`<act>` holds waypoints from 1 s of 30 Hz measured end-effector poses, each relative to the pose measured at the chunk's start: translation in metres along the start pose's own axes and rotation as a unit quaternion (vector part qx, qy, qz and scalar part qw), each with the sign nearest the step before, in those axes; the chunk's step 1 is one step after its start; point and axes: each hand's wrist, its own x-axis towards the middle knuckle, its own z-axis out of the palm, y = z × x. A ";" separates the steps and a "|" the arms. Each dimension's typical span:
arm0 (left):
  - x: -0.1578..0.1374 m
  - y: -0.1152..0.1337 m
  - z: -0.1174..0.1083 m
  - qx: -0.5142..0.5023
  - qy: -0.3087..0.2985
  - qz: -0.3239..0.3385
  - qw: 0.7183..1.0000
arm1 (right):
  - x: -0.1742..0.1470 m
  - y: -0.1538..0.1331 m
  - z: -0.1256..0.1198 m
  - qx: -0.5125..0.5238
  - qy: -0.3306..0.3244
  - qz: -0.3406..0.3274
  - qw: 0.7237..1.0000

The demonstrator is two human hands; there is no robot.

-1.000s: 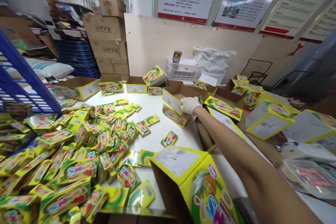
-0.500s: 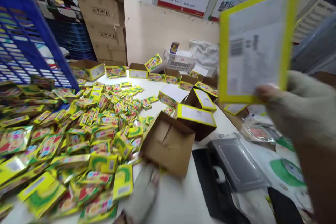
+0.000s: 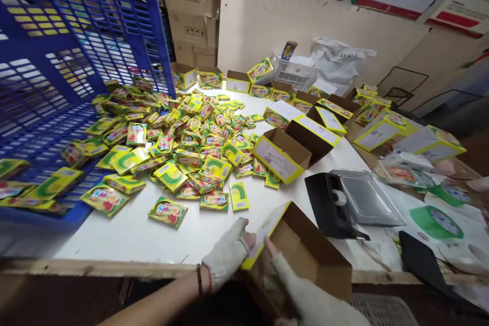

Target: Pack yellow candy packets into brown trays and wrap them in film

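Note:
An open cardboard display box (image 3: 321,252) with a yellow-edged white panel is tilted at the table's front edge, its brown inside facing up. My left hand (image 3: 229,254), in a pale fingerless glove, grips the box's left wall from outside. My right hand (image 3: 301,288), gloved alike, holds the same box, with a finger over the inner side of that wall. Its other fingers are partly hidden by the box. Just beyond my left hand lie small yellow-green candy packs (image 3: 239,196), the nearest ones flat on the white table (image 3: 126,239).
A blue plastic crate (image 3: 164,35) lies tipped at left, packs spilling from it in a heap. Open display boxes (image 3: 280,155) stand behind and right. A black tape dispenser (image 3: 328,204), clear plastic lid (image 3: 369,198) and green tape roll (image 3: 437,221) lie at right.
My right hand has come down from the upper right with a yellow-edged box. My left hand now grips a box too, near the table edge. The view has shifted, showing more of the crate.

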 end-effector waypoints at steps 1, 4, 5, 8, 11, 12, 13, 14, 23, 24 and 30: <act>-0.003 -0.008 -0.007 0.045 0.039 0.017 0.998 | 0.005 -0.009 0.003 -0.026 -0.012 0.009 1.000; -0.010 -0.025 -0.036 0.198 0.154 0.173 0.952 | 0.031 -0.035 -0.003 -0.121 -0.015 0.057 0.991; -0.009 -0.026 -0.047 0.255 0.182 0.220 0.924 | 0.045 -0.042 -0.008 -0.139 0.000 0.064 0.988; 0.003 -0.017 -0.079 0.431 0.219 0.269 0.833 | 0.090 -0.058 -0.024 -0.127 0.065 0.018 0.990; 0.026 0.001 -0.102 0.563 0.178 0.246 0.769 | 0.124 -0.070 -0.028 -0.102 0.109 -0.011 0.989; 0.032 0.006 -0.106 0.590 0.158 0.236 0.756 | 0.130 -0.072 -0.025 -0.095 0.113 -0.002 0.989; 0.037 0.009 -0.109 0.608 0.140 0.225 0.748 | 0.132 -0.074 -0.021 -0.089 0.112 0.009 0.990; 0.039 0.010 -0.111 0.619 0.130 0.214 0.744 | 0.132 -0.073 -0.016 -0.079 0.109 0.017 0.991; -0.028 -0.018 -0.103 0.475 0.296 0.396 0.728 | 0.095 -0.029 0.009 0.004 0.437 -0.240 0.867; -0.038 -0.019 -0.101 0.463 0.290 0.442 0.711 | 0.092 -0.034 0.006 -0.010 0.432 -0.273 0.860; -0.049 -0.035 -0.135 0.410 0.209 0.468 0.754 | 0.076 -0.097 0.016 -0.083 0.063 -0.142 0.984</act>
